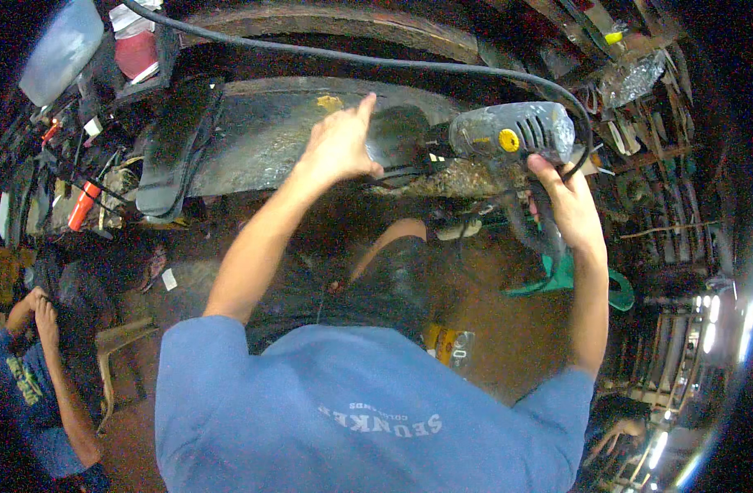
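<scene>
A grey heat gun [508, 131] with a yellow round badge and vent slots lies sideways in the air above the bench's front edge. Its handle is in my right hand [564, 193], whose thumb rests by the rear housing. The nozzle end points left toward a dark, rounded, smooth piece [399, 135], perhaps a sole; its kind is not clear. My left hand [337, 146] is beside that piece, index finger and thumb spread, with the thumb tip overlapping its near left edge. Whether they touch I cannot tell.
A worn dark bench [261, 123] curves across the front, with flat black sheets [175, 156] at its left. A thick cable [352, 59] arches over it to the heat gun. An orange-handled tool [84, 205] lies far left. Another person [48, 394] sits lower left; a green plastic thing [557, 275] stands right.
</scene>
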`<state>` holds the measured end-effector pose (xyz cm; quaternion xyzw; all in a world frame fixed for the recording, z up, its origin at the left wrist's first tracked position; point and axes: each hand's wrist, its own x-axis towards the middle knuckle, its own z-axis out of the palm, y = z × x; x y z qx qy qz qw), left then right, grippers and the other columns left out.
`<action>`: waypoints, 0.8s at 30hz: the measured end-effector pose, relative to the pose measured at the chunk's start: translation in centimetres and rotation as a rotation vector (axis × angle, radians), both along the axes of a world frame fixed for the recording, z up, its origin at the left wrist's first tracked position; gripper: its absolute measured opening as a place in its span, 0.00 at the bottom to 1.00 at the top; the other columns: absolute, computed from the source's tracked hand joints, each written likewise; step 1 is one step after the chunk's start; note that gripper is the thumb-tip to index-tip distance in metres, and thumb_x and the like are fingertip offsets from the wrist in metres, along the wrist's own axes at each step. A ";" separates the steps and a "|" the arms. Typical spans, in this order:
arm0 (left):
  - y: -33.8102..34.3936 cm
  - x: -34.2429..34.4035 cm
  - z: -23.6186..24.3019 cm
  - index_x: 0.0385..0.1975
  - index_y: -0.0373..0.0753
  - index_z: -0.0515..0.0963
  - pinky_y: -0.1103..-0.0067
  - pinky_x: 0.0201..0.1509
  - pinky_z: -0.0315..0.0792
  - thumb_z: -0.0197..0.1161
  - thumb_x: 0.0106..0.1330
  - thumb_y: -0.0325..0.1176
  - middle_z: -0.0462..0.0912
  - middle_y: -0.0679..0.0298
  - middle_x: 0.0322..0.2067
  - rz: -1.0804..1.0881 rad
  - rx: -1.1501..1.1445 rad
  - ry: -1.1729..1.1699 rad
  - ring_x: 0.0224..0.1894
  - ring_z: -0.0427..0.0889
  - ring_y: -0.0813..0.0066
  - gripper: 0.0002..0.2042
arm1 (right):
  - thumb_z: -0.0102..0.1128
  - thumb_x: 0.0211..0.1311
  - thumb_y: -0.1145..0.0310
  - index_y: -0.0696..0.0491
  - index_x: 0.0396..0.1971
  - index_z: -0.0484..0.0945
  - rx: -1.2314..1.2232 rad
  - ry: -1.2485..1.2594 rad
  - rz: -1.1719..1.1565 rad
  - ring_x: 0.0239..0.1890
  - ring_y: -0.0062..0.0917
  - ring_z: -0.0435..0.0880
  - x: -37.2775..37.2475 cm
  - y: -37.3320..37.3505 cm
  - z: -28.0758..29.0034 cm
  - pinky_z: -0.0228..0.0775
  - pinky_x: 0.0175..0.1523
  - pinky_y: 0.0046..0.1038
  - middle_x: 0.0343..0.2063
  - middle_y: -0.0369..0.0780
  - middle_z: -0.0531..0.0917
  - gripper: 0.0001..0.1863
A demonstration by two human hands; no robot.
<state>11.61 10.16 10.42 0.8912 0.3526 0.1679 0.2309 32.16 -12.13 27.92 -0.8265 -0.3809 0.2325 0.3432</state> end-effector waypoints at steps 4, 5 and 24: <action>2.2 -3.7 2.3 0.76 0.44 0.64 0.56 0.66 0.78 0.87 0.38 0.55 0.85 0.43 0.57 0.172 -0.033 -0.157 0.60 0.85 0.43 0.60 | 0.64 0.74 0.55 0.49 0.47 0.84 -0.046 0.004 -0.031 0.22 0.15 0.76 0.0 -1.2 -0.3 0.70 0.28 0.23 0.26 0.30 0.81 0.13; 2.5 -5.2 2.6 0.75 0.43 0.65 0.57 0.66 0.78 0.87 0.38 0.57 0.85 0.43 0.57 0.251 -0.029 -0.240 0.60 0.85 0.45 0.59 | 0.64 0.74 0.56 0.49 0.48 0.84 -0.062 0.000 -0.024 0.23 0.15 0.76 0.2 -1.3 -0.5 0.70 0.28 0.23 0.26 0.30 0.81 0.13; -8.1 -18.6 -5.0 0.75 0.37 0.58 0.59 0.56 0.86 0.58 0.76 0.49 0.80 0.41 0.59 0.108 -1.190 -1.295 0.54 0.88 0.51 0.34 | 0.63 0.76 0.52 0.51 0.35 0.81 0.029 -0.020 0.009 0.20 0.18 0.77 6.0 2.5 -4.1 0.69 0.27 0.26 0.21 0.31 0.79 0.16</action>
